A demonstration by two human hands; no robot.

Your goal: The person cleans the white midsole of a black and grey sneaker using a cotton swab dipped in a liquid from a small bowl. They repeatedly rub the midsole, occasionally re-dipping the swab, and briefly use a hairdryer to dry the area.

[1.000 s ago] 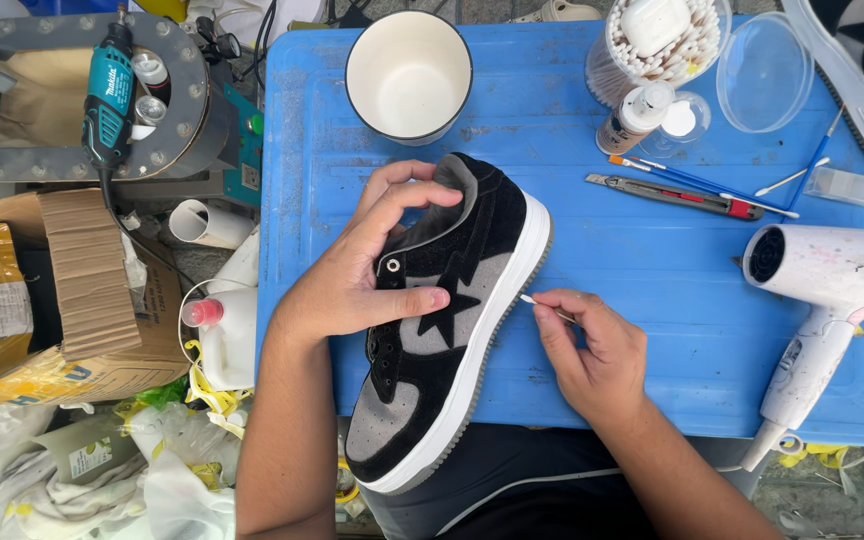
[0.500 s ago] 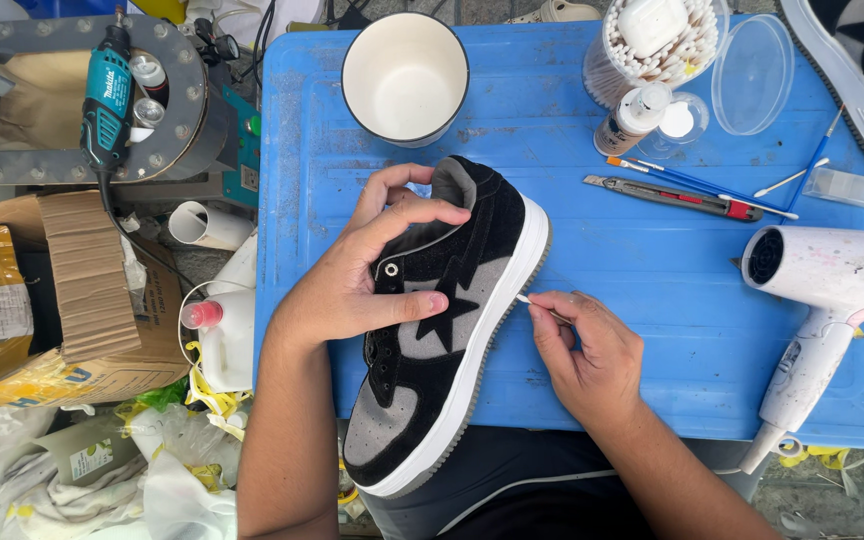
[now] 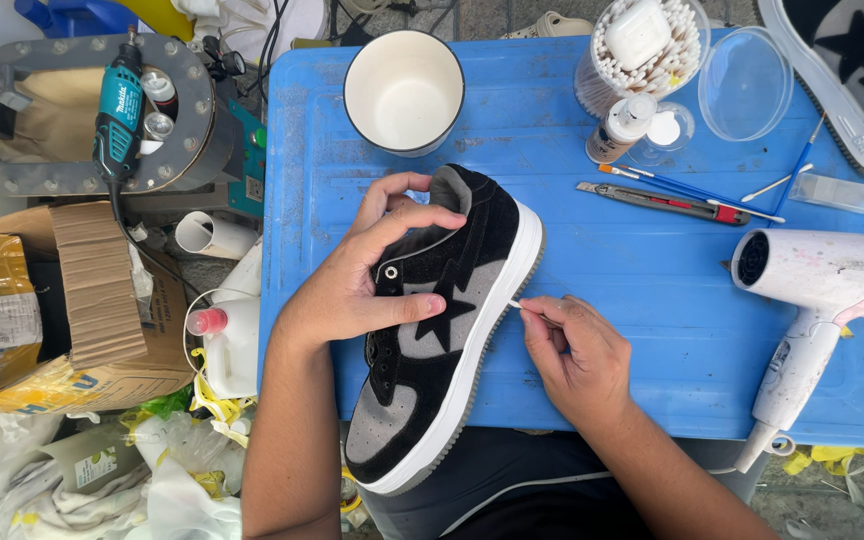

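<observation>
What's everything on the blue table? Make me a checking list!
Surface: blue plastic table, scuffed.
Job's things: black and grey sneaker; cotton swab touching its white sole.
Clutter: white cup, swab jar, small bottle, utility knife, hair dryer.
Grippers: left hand grips the sneaker; right hand pinches the swab.
Cables: tangle at top edge.
Surroundings: cardboard box, power drill.

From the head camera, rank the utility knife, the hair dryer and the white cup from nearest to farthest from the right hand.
Measured from the right hand, which holds a thin swab against the sneaker's sole:
1. Utility knife, just beyond the hand on the blue table.
2. Hair dryer, at the table's right edge.
3. White cup, at the far left corner.
Knife and dryer are fairly close in rank.
</observation>
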